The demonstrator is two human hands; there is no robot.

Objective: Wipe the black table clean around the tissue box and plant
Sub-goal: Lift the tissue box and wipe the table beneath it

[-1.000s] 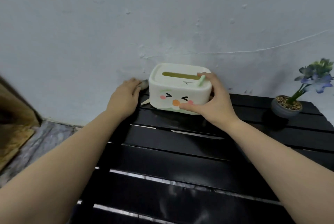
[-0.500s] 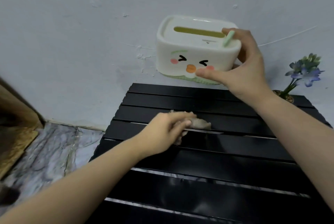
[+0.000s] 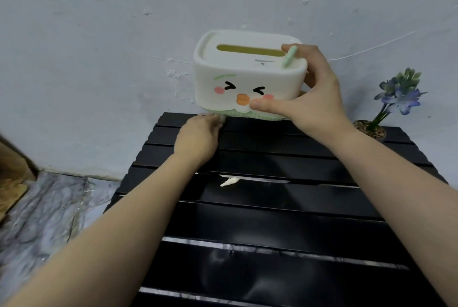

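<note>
Setting: standing against a pale, scuffed wall (image 3: 99,46), black slatted table (image 3: 272,227) filling the lower frame, marbled floor (image 3: 44,210) showing at left.
Tissue box: hanging clear of the table at its back edge, tissue box (image 3: 244,76) being lifted, tilting slightly, face toward the camera.
Right hand: clamping the box's right end, right hand (image 3: 307,98) pressing thumb on the front face and fingers wrapping over the lid and behind.
Left hand: lying palm down on the rear slats just under the box's left corner, left hand (image 3: 198,136) curling over what looks like a cloth, mostly hidden; only a grey edge peeking at the fingertips.
Handling: seeming light and rigid, smooth plastic likely turning slippery under a one-sided pinch; gripping across both ends, or supporting underneath, looking safer.
Plant: sitting at the far right corner, plant (image 3: 394,103) well apart from both hands, looking light and tippable, best taken by the pot.
Scrap: lying near a slat gap at mid-table, white scrap (image 3: 229,181) awaiting wiping.
</note>
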